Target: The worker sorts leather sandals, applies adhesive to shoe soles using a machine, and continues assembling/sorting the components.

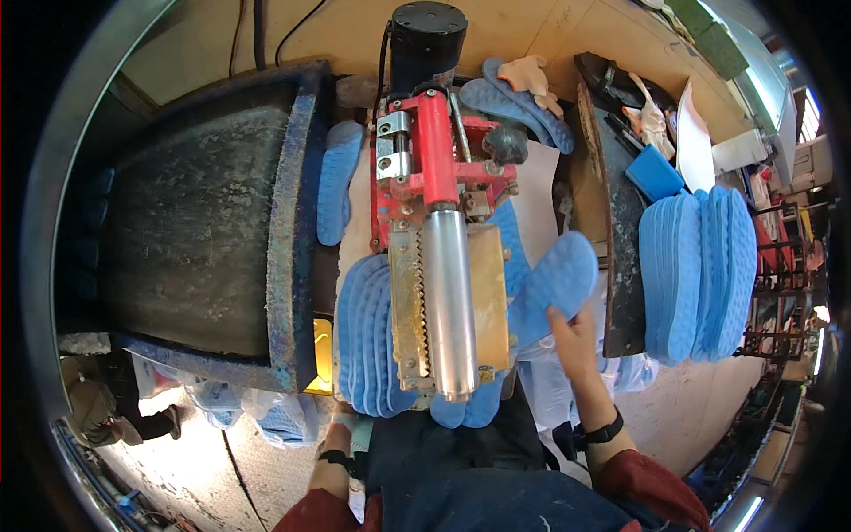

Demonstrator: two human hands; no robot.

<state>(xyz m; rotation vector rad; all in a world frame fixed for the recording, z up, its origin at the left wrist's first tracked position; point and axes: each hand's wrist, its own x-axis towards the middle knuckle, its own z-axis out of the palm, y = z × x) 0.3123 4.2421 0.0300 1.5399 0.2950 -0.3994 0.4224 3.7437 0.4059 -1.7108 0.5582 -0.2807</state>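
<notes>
My right hand (576,341) is closed on the edge of a blue, dimpled insole (560,279), its thumb pressed on the upper face. That insole is tilted at the right side of a machine with a shiny metal roller (450,306), a red frame (437,146) and a black motor (429,40). To the roller's left, a row of blue insoles (362,332) stands on edge. My left hand (339,434) is just below that row; its fingers are hidden. Tips of two more insoles (465,410) show below the roller.
An empty-looking dark tray with a worn blue rim (291,222) occupies the left. On a dark shelf (620,293) at right stand stacked insoles (696,275), beside a blue box (654,173). A glove (525,75) lies on insoles behind the machine. Another person's leg (133,417) shows lower left.
</notes>
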